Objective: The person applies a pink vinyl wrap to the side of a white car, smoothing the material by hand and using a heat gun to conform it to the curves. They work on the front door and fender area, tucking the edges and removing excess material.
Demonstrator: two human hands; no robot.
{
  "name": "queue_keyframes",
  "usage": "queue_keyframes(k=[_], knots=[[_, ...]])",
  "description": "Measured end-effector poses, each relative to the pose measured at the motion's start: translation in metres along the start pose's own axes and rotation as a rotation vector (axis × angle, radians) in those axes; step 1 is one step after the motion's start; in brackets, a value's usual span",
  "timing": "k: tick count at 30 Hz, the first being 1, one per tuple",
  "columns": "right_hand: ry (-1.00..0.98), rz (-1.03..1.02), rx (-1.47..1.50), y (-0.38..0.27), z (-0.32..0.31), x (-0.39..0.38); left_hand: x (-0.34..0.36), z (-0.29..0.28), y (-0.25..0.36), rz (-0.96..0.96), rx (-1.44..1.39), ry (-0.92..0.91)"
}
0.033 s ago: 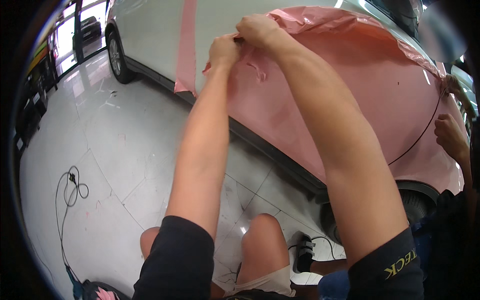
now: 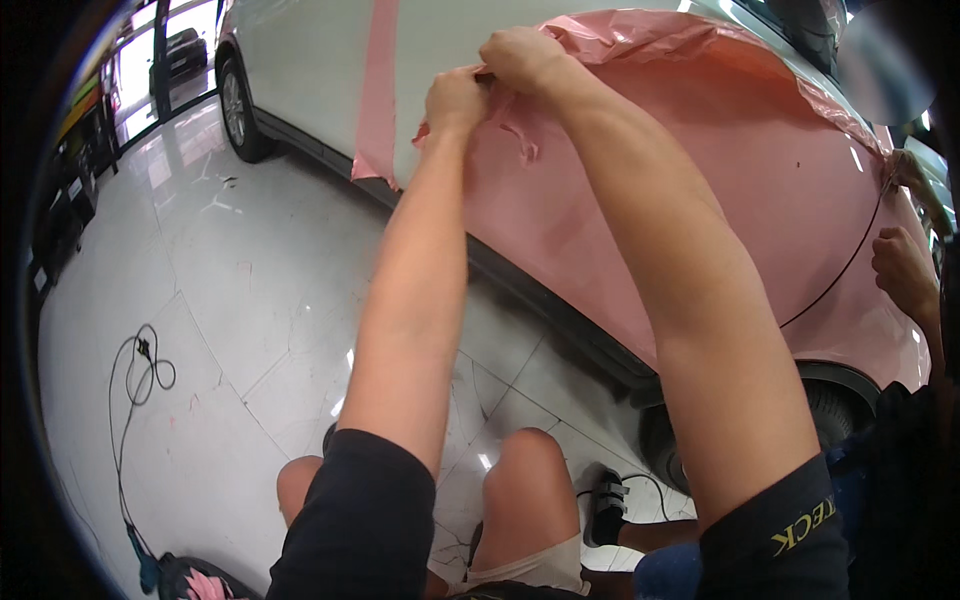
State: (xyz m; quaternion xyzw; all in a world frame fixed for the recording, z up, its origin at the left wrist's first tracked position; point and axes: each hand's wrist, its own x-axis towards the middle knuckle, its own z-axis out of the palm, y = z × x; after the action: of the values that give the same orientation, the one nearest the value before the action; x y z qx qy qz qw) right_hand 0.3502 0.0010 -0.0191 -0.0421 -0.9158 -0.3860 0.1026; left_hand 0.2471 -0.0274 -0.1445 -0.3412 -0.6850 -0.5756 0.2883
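A white car stands side-on before me, its door panels covered by pink wrap film. My left hand pinches the film's torn left edge near the top of the door. Just to its right, my right hand grips the crumpled upper edge of the same film. Both arms reach up from the lower edge. A narrow pink strip hangs down the white panel to the left.
Another person's hand rests on the film at the far right, above the wheel. My bare knees are at the bottom. A black cable lies coiled on the glossy white tiled floor at left.
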Motion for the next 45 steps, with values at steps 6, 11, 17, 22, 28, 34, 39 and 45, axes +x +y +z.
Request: queue_keyframes(k=[6,11,17,22,28,34,39,45], knots=[[0.085,0.010,0.061,-0.006,0.018,-0.045,-0.051,0.005,0.027,-0.010,-0.027,0.100],[0.064,-0.009,0.024,-0.016,0.017,-0.080,-0.087,0.004,0.041,0.055,0.006,0.104],[0.008,0.027,0.084,-0.019,0.016,-0.103,-0.106,0.006,0.053,0.019,-0.133,0.110],[0.115,-0.006,0.182,-0.014,0.033,-0.117,-0.126,0.008,0.056,-0.049,-0.062,0.126],[0.361,-0.108,0.248,-0.016,0.053,-0.132,-0.138,-0.010,0.065,-0.101,-0.075,0.082],[0.331,-0.196,0.176,-0.013,0.037,-0.131,-0.139,0.003,0.055,0.037,-0.250,0.193],[0.360,-0.236,0.157,-0.020,0.043,-0.112,-0.126,0.010,0.030,0.132,-0.310,0.385],[0.163,-0.154,0.189,-0.038,0.003,-0.072,-0.046,0.012,-0.018,0.328,-0.181,0.563]])
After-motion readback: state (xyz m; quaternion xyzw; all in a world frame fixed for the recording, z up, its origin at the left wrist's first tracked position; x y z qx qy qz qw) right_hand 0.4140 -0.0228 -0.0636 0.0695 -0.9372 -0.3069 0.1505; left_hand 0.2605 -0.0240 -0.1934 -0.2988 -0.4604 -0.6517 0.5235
